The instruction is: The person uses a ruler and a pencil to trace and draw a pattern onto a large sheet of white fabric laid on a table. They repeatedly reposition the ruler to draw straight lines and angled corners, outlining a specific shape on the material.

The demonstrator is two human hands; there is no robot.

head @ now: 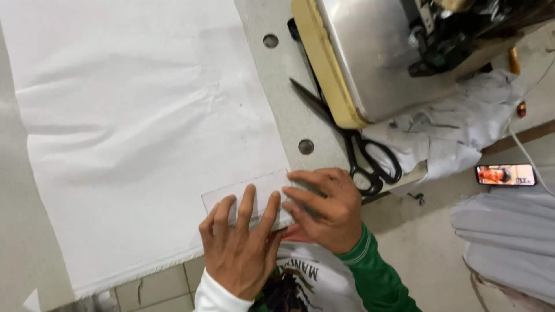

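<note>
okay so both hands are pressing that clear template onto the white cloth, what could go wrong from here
1. The clear template sits at the edge of the white cloth, held only by the left hand and right hand; uneven pressure could let it slip.
2. The cloth shows wrinkles, so it may shift or bunch.
3. The black scissors lie close to the right hand.

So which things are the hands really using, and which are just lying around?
In use:
- left hand and right hand, both pressing flat
- clear rectangular template under the fingers
- white fabric beneath it

Lying about:
- black scissors, untouched
- sewing machine
- phone with a lit screen
- crumpled white cloth
- grey cloth
</note>
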